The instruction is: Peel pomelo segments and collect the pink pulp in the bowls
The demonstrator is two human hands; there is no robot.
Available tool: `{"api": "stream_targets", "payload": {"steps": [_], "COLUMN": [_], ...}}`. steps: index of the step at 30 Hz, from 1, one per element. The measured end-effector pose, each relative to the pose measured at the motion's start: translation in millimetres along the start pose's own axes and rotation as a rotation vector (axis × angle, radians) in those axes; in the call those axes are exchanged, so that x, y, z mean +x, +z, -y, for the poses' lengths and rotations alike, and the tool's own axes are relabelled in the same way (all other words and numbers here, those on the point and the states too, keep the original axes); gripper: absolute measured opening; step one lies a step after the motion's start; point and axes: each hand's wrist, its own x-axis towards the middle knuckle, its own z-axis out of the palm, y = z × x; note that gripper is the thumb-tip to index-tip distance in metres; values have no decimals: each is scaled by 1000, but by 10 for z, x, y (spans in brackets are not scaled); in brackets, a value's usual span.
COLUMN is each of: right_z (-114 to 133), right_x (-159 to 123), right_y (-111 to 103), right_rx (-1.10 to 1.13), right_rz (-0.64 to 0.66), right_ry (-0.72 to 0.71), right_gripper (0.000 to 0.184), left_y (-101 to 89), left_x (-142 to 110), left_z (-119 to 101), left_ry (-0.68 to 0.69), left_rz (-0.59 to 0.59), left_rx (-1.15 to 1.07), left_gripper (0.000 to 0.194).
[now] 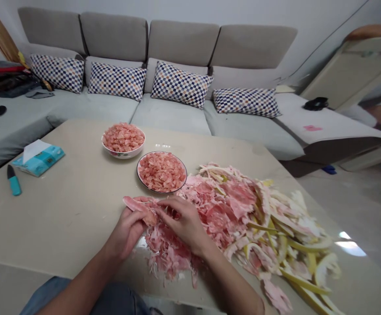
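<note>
Near the plate point(161, 191), my left grip point(128, 231) clamps a fruit segment point(149, 218), seemingly steadying it for my right grip point(186, 222), pinching its edge.

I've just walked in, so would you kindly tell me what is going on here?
Someone's left hand holds a piece of pink fruit, while the right hand picks at it over the table. Beyond the hands, a plate and a bowl are heaped with pink pulp. Pink scraps lie under and beside the hands, with yellow-green peel farther right.
</note>
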Motion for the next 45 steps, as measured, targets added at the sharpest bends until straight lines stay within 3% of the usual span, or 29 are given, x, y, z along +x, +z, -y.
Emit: {"api": "stream_targets", "payload": {"steps": [4, 9, 12, 19, 21, 23, 27, 30, 33, 37, 40, 45], "right_z": [-32, -67, -107, -199, -229, -270, -329, -275, -132, 53, 83, 15], "right_x": [-2, 23, 31, 278, 452, 621, 788, 720, 536, 228, 57, -36], "right_y": [-11, -47, -78, -226, -263, -285, -304, -321, -318, -229, -145, -122], "right_rx": [-27, 47, 80, -89, -189, -273, -328, -350, -295, -10, 101, 225], "right_rz": [-16, -14, -95, -266, -272, -189, -177, -206, -169, 82, 191, 90], "right_ry": [43, 195, 236, 139, 76, 34, 45, 67, 103, 181, 238, 299], "right_gripper": [12, 15, 16, 15, 16, 23, 24, 17, 23, 21, 26, 15], "left_y": [14, -2, -9, 2, -3, -13, -28, -27, -22, -16, 2, 37], "left_x": [-6, -1, 2, 7, 8, 10, 14, 14, 9, -3, -16, -35], "left_z": [-9, -7, -8, -17, -14, -13, -30, -42, -34, 0, 15, 23], "left_ry": [-16, -25, -18, -40, -38, -31, -33, -32, -37, -34, -36, -66], "left_rz": [-15, -37, -36, -52, -35, -24, -23, -6, 22, 67, 105, 51], "left_rx": [-5, -18, -40, -104, -98, -89, -94, -100, -103, -64, -28, 55], "left_gripper": [24, 22, 21, 25, 25, 22, 18, 18, 22, 26, 30, 33]}}
